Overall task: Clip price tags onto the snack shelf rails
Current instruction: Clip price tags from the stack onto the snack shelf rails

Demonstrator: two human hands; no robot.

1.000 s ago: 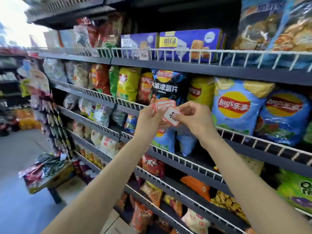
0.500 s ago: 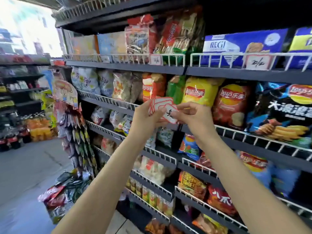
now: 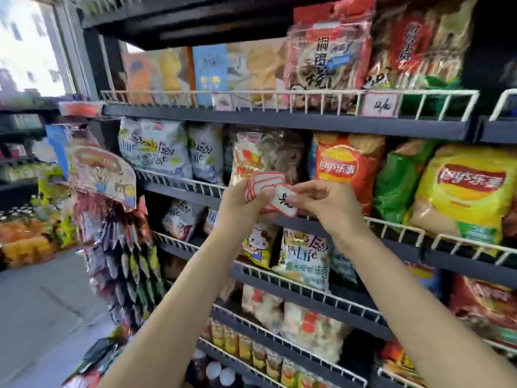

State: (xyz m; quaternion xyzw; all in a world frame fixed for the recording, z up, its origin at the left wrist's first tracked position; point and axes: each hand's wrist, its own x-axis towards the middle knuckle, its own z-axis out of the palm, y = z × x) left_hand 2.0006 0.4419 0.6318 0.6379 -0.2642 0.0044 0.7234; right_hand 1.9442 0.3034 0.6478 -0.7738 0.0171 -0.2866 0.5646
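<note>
The left hand (image 3: 240, 204) grips a fanned stack (image 3: 264, 183) of red-bordered price tags, fingers curled round its lower edge, with the thumb lying across the front. The right hand (image 3: 326, 203) pinches one tag (image 3: 284, 204) between thumb and fingertips; this tag bears handwriting and lies at the right edge of the stack, overlapping it, so separation from the stack is judged not yet complete. The tag's long axis runs on a diagonal, upper left to lower right, not parallel to any rail. Both hands sit in front of the second rail (image 3: 397, 229), the white wire fence along the shelf that carries the orange bag (image 3: 345, 169) and the yellow bag (image 3: 464, 191). This rail runs behind and just below the hands, sloping down to the right in this view. The right hand is the nearer hand to the free stretch of wire beneath the orange bag. The coming move therefore calls for the right hand to draw the tag clear to the right, turn it until its long edge lies along the wire, and bring it forward onto the rail. How the tag's clip is oriented cannot be told. On the top rail (image 3: 279, 93), a written tag (image 3: 381, 104) already hangs, with another, blurred, further left.
</note>
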